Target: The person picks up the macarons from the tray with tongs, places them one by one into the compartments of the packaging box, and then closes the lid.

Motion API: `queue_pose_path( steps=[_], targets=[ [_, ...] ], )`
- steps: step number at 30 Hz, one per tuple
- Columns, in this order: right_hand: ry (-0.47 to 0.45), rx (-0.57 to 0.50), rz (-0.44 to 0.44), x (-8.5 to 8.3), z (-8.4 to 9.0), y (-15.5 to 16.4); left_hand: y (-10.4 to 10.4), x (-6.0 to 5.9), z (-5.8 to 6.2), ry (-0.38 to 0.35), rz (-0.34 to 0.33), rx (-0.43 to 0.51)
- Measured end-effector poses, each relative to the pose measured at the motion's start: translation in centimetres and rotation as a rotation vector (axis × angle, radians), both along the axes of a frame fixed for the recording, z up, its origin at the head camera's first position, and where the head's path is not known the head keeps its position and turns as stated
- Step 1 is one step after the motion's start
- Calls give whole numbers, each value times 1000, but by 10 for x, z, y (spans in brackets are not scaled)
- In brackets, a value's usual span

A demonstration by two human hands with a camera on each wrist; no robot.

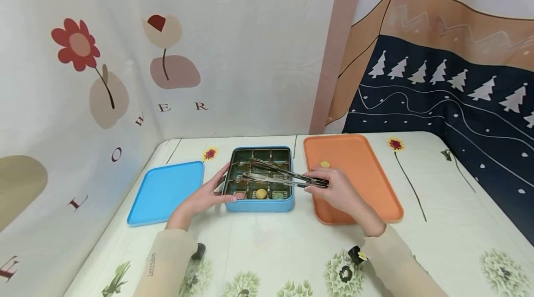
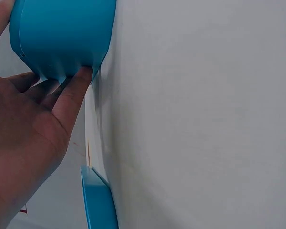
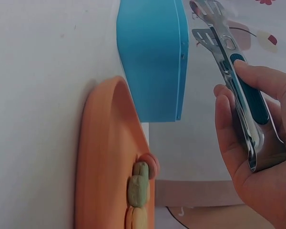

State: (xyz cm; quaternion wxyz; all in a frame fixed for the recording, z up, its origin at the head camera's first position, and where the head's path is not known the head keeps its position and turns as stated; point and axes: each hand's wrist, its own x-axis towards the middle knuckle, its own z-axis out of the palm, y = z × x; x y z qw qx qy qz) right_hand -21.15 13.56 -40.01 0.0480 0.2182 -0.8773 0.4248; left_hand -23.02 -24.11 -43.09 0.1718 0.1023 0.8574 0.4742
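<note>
A blue tin box [image 1: 259, 205] with dark inner compartments sits mid-table; small round pieces lie in its front row, a yellow one [image 1: 261, 193] in the middle. My left hand [image 1: 207, 196] rests against the box's left front corner [image 2: 62, 43], thumb and fingers along its wall. My right hand [image 1: 333, 189] grips metal tongs [image 1: 275, 177] by their blue-inset handle [image 3: 250, 102]; the tong tips reach over the box's left compartments. To the right lies an orange tray [image 1: 367, 172] holding a small yellow-green piece [image 1: 325, 164] near its far left side.
The blue lid [image 1: 167, 190] lies flat left of the box. Patterned cloth backdrops stand behind and along both sides of the table. The tablecloth carries flower prints. In the right wrist view several small pieces [image 3: 140, 183] sit together on the orange tray [image 3: 102, 157].
</note>
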Motion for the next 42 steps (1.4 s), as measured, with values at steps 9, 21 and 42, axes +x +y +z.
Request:
queue_pose_path(
  steps=[9,21,42],
  targets=[
    [-26,-49,-4,0,-1,13,0,0,-2,-4,0,-3],
    [-21,-77,-9,-1,3,26,0,1,-1,-3,2,0],
    [-4,-82,-78,1,2,54,0,2,-1,2,-3,-31]
  ],
)
